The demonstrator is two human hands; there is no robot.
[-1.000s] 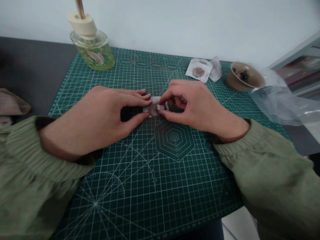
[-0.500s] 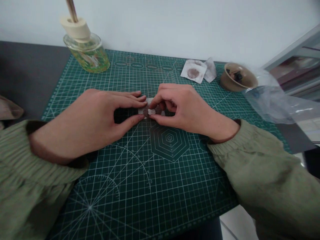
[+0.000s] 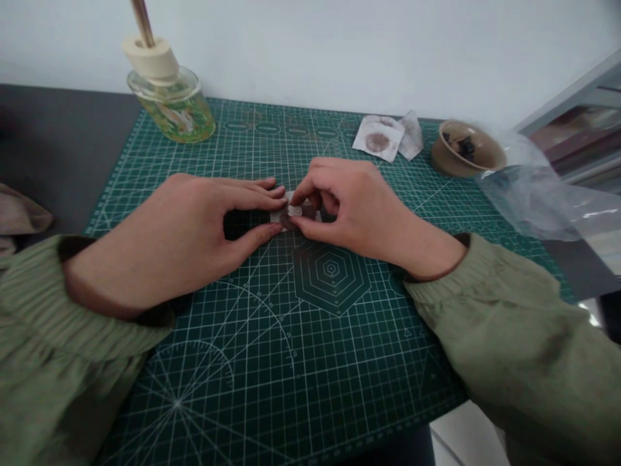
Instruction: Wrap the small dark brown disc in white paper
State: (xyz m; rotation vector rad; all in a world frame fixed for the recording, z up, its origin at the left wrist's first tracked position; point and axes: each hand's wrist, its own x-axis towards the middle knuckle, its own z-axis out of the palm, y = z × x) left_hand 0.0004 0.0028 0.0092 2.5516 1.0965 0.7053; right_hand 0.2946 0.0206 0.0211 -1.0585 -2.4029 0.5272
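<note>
Both hands meet over a small white packet (image 3: 290, 213) with a brown round patch, lying on the green cutting mat (image 3: 272, 336). My left hand (image 3: 194, 223) rests on the mat, thumb and fingers pinching the packet's left edge. My right hand (image 3: 344, 204) has its fingers curled, thumb and forefinger pinched on the packet's top. Most of the packet is hidden by the fingers.
A glass reed diffuser bottle (image 3: 169, 103) stands at the mat's far left corner. Another white packet (image 3: 378, 137) with a brown patch and a crumpled wrapper (image 3: 412, 133) lie at the far side. A tan bowl (image 3: 463, 154) and clear plastic bag (image 3: 538, 194) sit right.
My right thumb and forefinger have shifted slightly left over the packet. The camera view has drifted a little; the left hand keeps its hold.
</note>
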